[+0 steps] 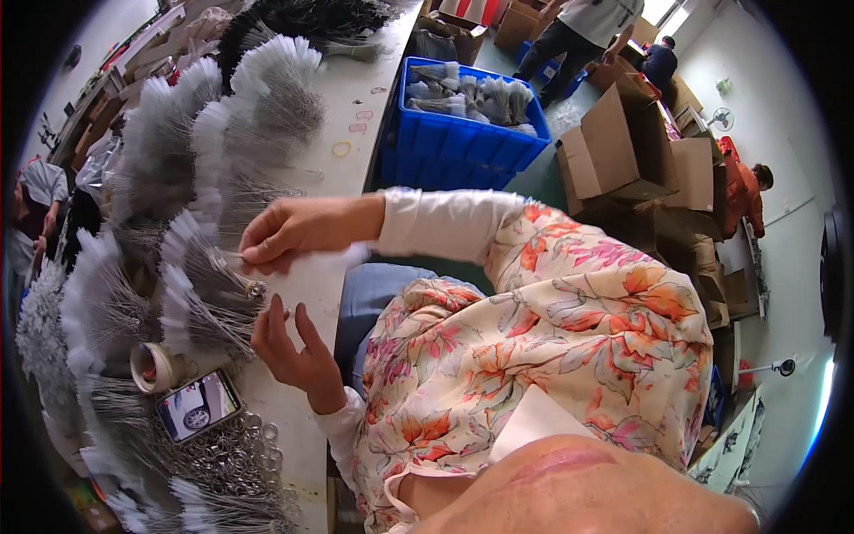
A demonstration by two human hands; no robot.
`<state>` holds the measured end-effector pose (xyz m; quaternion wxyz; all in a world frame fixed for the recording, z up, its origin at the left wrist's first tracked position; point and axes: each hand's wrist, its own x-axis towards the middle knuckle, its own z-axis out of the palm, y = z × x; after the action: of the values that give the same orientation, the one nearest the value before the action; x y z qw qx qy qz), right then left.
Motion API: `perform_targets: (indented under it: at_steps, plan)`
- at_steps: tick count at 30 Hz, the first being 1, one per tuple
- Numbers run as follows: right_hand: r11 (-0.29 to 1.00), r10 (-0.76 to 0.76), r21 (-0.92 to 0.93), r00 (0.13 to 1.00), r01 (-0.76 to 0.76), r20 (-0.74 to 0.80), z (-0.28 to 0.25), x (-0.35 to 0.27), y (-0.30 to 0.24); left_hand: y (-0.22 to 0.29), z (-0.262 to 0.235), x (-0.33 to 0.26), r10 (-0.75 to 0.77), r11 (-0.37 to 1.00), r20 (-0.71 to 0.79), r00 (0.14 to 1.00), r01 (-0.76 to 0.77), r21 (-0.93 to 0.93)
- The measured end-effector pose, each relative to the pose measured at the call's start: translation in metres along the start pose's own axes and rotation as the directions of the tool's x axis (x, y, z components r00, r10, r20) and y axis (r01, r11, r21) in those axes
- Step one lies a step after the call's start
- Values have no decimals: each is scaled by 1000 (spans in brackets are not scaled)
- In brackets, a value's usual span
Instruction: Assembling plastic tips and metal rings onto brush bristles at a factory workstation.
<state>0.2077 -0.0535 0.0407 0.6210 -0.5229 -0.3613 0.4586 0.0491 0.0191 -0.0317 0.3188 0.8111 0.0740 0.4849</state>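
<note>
My right hand (pixel 307 230) reaches over the table with thumb and fingers pinched on a wire-stemmed brush. White bristles (pixel 334 262), smeared by motion, show beneath that hand. My left hand (pixel 298 349) is nearer the table's edge, its fingers raised and apart. A tiny shiny spot lies by its fingertips; I cannot make out what it is. Beside both hands lies a fanned pile of white-bristled wire brushes (pixel 189 289), stems toward me. Small metal rings (pixel 256 290) sit at the stem ends.
More brush bundles (pixel 253 107) cover the table (pixel 342 116). A phone (pixel 197 407), a tape roll (pixel 153 368) and heaped metal rings (pixel 236 458) lie nearby. A blue crate (pixel 476 138) of brushes and open cardboard boxes (pixel 614 147) stand beyond the table. Several other people are around the room.
</note>
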Motion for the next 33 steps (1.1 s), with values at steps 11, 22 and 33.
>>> perform_targets:
  at_steps: [11,22,33]
  plan:
    - [-188,32,-905,923,381,382,14,4,112,-39,-21,-48,-262,964,50,964,263,-24]
    - [788,615,-415,597,-454,515,63,8,56,-3,-83,-67,-258,955,37,965,260,-143]
    - [507,219,-820,880,266,421,39,-10,11,0,-93,-61,-198,967,37,980,189,169]
